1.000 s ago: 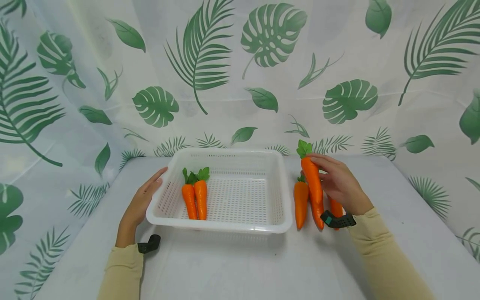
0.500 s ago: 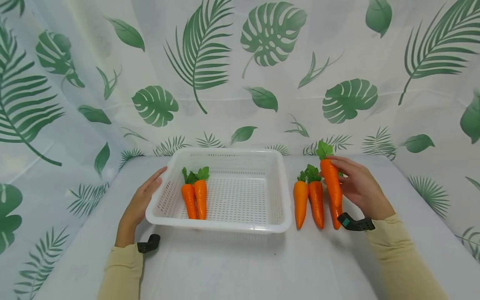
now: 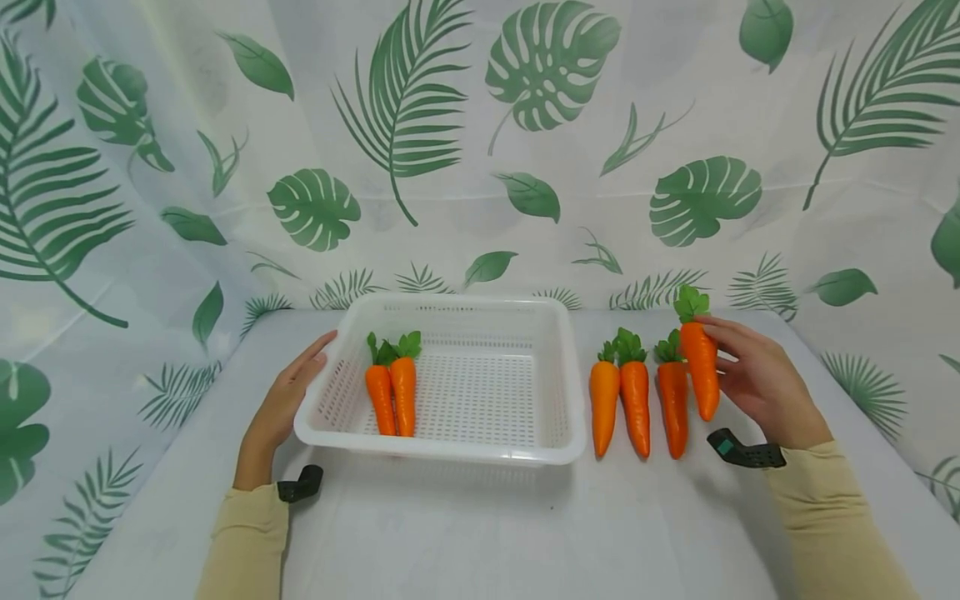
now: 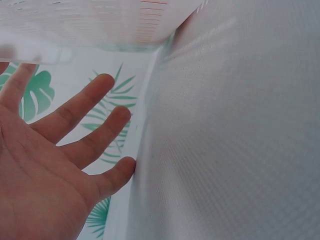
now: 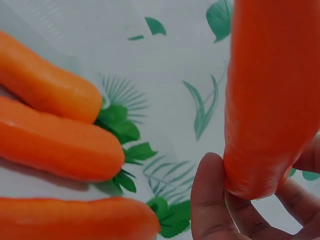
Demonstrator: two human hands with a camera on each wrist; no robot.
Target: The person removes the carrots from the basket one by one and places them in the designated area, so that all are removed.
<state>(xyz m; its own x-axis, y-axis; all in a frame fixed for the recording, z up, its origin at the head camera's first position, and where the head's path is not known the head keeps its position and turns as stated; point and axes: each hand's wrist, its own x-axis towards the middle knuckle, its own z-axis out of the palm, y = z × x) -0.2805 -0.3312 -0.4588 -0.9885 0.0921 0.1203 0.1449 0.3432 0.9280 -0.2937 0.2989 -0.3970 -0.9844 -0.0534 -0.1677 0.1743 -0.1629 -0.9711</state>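
My right hand pinches an orange carrot near its leafy top and holds it up off the table, tip down. In the right wrist view the thumb and fingers close round the thick end of this carrot. Left of it, three more carrots lie side by side on the table, the nearest being a darker carrot. A white plastic basket stands left of those, with two carrots inside. My left hand rests at the basket's left rim; its fingers look spread and fairly straight in the left wrist view.
White cloth covers the table. A white curtain printed with green leaves rises behind the table and along its sides. Each wrist wears a black band, such as the right band.
My right hand has moved rightward with the carrot, from above the row of carrots to its right side. The three table carrots now show fully. The left hand and basket stay put.
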